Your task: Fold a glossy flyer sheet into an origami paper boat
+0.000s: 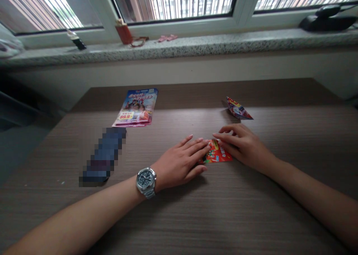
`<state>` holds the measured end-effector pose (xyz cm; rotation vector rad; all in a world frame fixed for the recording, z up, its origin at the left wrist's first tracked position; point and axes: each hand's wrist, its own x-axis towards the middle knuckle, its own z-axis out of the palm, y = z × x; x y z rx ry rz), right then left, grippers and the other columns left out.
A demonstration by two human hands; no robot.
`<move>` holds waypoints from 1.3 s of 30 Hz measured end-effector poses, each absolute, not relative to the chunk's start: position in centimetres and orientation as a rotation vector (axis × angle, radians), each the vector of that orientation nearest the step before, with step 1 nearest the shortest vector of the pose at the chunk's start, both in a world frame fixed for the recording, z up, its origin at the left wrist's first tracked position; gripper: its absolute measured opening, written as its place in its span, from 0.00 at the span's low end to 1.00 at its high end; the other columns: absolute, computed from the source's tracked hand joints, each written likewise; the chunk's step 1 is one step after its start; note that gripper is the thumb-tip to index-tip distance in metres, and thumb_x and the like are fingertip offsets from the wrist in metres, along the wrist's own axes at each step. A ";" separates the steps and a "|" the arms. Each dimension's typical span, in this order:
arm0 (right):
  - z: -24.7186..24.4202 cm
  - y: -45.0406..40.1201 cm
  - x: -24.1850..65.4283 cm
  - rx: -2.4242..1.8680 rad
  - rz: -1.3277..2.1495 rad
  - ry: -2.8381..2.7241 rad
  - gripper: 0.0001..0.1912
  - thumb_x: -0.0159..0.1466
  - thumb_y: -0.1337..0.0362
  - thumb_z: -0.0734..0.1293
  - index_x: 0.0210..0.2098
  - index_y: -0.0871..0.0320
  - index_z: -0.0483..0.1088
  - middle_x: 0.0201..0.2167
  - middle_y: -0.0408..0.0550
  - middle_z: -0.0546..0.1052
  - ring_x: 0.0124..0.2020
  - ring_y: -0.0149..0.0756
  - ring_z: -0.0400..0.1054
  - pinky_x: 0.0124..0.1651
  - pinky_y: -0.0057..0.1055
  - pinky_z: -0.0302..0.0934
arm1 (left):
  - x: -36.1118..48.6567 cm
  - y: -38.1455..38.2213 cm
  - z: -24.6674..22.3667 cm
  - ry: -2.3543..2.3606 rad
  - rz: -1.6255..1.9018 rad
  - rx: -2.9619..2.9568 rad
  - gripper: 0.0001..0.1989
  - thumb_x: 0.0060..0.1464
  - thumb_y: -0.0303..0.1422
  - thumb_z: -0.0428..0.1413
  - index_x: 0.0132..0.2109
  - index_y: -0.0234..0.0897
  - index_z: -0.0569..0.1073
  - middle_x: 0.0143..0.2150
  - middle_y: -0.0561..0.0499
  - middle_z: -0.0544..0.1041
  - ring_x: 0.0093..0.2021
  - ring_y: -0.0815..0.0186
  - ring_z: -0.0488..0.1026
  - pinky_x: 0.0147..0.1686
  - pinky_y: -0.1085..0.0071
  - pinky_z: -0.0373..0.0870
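A small red printed paper [219, 153] lies flat on the brown table [179, 217]. My left hand [181, 161], with a silver watch [145, 181] on the wrist, rests palm down over the paper's left part, its fingers spread. At the paper's right side is my right hand [243, 145], its fingers bent and slightly apart, the fingertips near or on the top right edge; nothing shows held in it. Where my left hand covers the paper, its left edge is hidden. Behind my right hand sits a folded, colourful paper piece [238, 109].
A stack of printed flyers [137, 107] lies at the back left of the table. A blurred-out dark object [104, 156] is in front of it. On the stone windowsill [195, 47] stand a red container [123, 34], a small bottle-like item [76, 40] and a black device [327, 19].
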<state>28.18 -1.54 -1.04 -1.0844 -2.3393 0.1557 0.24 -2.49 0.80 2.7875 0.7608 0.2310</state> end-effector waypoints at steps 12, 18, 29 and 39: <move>-0.3 -2.2 27.6 -0.896 0.234 -2.478 0.16 0.69 0.61 0.66 0.55 0.50 0.76 0.53 0.56 0.75 0.54 0.49 0.69 0.56 0.50 0.67 | -0.1 -1.9 1.1 0.990 0.318 2.799 0.25 0.71 0.43 0.46 0.68 0.38 0.64 0.70 0.40 0.63 0.71 0.54 0.60 0.72 0.51 0.49; -0.3 -2.5 27.2 -0.862 0.347 -2.490 0.17 0.71 0.64 0.65 0.57 0.48 0.75 0.51 0.54 0.75 0.52 0.45 0.69 0.54 0.44 0.67 | 0.0 -1.9 0.8 0.970 0.334 2.768 0.26 0.71 0.45 0.46 0.68 0.37 0.63 0.70 0.41 0.64 0.72 0.53 0.58 0.72 0.51 0.48; -0.3 -2.4 26.1 -1.069 0.506 -2.269 0.06 0.70 0.64 0.66 0.42 0.57 0.75 0.38 0.50 0.75 0.40 0.38 0.70 0.43 0.34 0.65 | 0.1 -1.5 0.6 0.866 0.363 2.692 0.26 0.67 0.41 0.52 0.68 0.42 0.64 0.72 0.44 0.62 0.74 0.54 0.54 0.73 0.52 0.49; -0.7 -2.1 25.6 -1.184 0.489 -2.183 0.02 0.67 0.69 0.69 0.37 0.56 0.73 0.35 0.47 0.74 0.35 0.36 0.70 0.38 0.32 0.63 | 0.2 -1.6 0.7 0.819 0.323 2.707 0.26 0.67 0.42 0.51 0.69 0.46 0.63 0.73 0.48 0.59 0.74 0.57 0.53 0.75 0.53 0.44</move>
